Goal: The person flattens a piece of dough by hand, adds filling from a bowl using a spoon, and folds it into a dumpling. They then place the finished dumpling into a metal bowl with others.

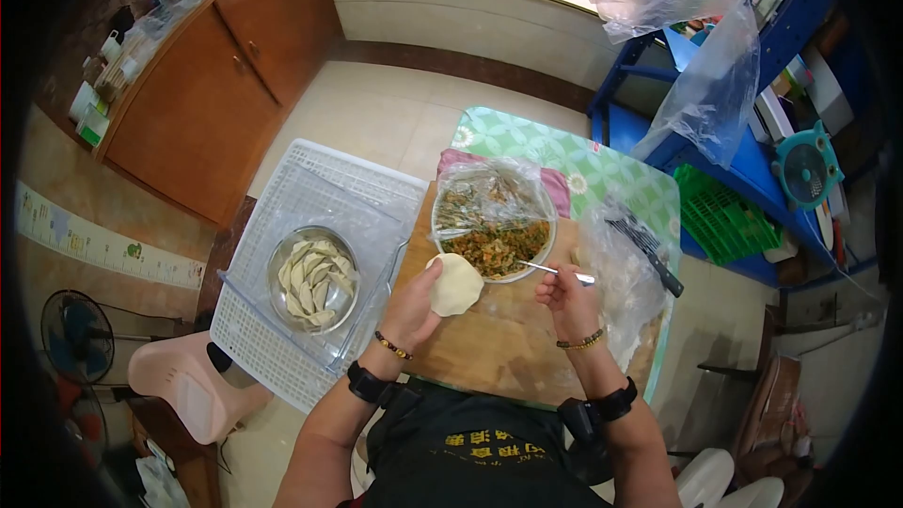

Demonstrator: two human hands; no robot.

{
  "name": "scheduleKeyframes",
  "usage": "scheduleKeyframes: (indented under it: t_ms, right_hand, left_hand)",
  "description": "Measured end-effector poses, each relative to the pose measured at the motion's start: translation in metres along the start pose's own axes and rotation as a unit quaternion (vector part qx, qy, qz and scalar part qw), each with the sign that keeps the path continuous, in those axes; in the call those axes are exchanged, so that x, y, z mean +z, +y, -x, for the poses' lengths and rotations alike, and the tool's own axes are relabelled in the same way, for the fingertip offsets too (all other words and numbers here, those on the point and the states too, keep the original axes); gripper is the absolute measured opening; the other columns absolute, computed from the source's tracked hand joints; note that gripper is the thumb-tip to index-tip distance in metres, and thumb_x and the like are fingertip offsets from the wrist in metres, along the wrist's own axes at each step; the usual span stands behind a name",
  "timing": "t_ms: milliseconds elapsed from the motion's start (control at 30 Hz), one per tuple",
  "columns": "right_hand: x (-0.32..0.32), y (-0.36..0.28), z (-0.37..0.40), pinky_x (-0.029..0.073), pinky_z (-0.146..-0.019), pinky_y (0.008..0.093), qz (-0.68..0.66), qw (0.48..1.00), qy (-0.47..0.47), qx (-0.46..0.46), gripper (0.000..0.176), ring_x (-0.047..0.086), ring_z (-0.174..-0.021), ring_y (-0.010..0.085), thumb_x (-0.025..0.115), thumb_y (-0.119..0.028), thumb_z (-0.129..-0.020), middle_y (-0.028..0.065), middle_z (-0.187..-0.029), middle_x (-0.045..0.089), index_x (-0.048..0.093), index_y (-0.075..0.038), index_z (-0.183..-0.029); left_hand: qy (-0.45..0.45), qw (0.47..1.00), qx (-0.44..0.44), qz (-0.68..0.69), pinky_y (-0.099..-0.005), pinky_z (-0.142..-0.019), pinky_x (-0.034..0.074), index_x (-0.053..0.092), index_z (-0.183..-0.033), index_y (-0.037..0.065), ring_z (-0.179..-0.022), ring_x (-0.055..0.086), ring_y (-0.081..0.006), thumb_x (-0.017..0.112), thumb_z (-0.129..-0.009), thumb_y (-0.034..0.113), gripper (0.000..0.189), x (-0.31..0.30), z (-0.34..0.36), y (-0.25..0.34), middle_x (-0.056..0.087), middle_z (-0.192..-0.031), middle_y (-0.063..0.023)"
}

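Note:
A flat round dough wrapper (456, 285) rests in my left hand (414, 306), its fingers and thumb at the wrapper's left edge. My right hand (567, 301) grips the handle of a metal utensil (555, 272), whose tip reaches the right rim of a bowl of chopped filling (499, 246). Plastic film (489, 190) covers the far part of that bowl. Both hands are above the wooden board (489, 348). On the left, a steel bowl (352, 309) holds several folded dumplings (315, 282).
The steel bowl stands on a white plastic rack (273, 365). Right of the board lie a clear plastic bag (625, 287) and a black-handled knife (665, 275). A pink cloth (557, 193) lies behind the filling bowl on the green tablecloth (621, 169).

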State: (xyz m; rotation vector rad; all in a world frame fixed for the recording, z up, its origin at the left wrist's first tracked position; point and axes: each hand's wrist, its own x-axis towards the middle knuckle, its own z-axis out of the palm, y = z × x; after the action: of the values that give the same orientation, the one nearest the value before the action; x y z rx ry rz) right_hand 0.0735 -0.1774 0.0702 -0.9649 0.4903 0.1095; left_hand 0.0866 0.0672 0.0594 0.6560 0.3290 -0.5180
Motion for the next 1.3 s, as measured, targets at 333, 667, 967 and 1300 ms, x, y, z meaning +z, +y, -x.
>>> scheduleKeyframes:
  t_ms: [333, 667, 967, 1300]
  right_hand:
    - [0.033, -0.024, 0.049, 0.052, -0.062, 0.0288, 0.328, 0.905, -0.135, -0.235, 0.013, 0.064, -0.068, 0.0169, 0.054, -0.011, -0.097, 0.0075, -0.081, 0.064, 0.059, 0.001, -0.101]
    - [0.038, -0.026, 0.058, 0.05, -0.062, 0.0353, 0.546, 0.661, -0.247, -0.452, 0.02, 0.064, -0.073, 0.0317, 0.065, 0.004, -0.079, 0.0144, -0.086, 0.065, 0.063, -0.002, -0.098]
    - [0.039, -0.026, 0.063, 0.05, -0.061, 0.0351, 0.535, 0.677, -0.236, -0.446, 0.018, 0.064, -0.072, 0.0318, 0.065, 0.004, -0.08, 0.0158, -0.087, 0.066, 0.063, -0.002, -0.097]
    - [0.042, -0.027, 0.067, 0.049, -0.059, 0.0343, 0.524, 0.667, -0.237, -0.474, 0.014, 0.064, -0.069, 0.0303, 0.064, 0.004, -0.082, 0.0154, -0.083, 0.066, 0.062, -0.002, -0.094]
  left_hand:
    - [-0.074, 0.996, -0.005, 0.04, -0.0402, -0.102, 0.045, 0.042, -0.136, 0.003, -0.118, 0.056, -0.0262, 0.027, -0.106, 0.037, 0.048, 0.027, -0.015, -0.005, 0.053, -0.133, -0.0122]
    - [-0.043, 0.996, -0.033, 0.073, -0.0425, -0.101, 0.045, 0.046, -0.129, 0.002, -0.116, 0.056, -0.0285, 0.025, -0.105, 0.042, 0.051, 0.012, -0.014, -0.021, 0.056, -0.127, -0.0149]
    - [-0.061, 0.993, -0.044, 0.092, -0.0424, -0.101, 0.046, 0.046, -0.129, 0.0, -0.117, 0.056, -0.0291, 0.025, -0.105, 0.041, 0.052, 0.011, -0.014, -0.024, 0.056, -0.127, -0.0164]
    - [-0.044, 0.997, -0.029, 0.059, -0.042, -0.101, 0.046, 0.042, -0.134, 0.004, -0.119, 0.056, -0.0286, 0.024, -0.105, 0.044, 0.053, 0.013, -0.011, -0.022, 0.054, -0.132, -0.0143]
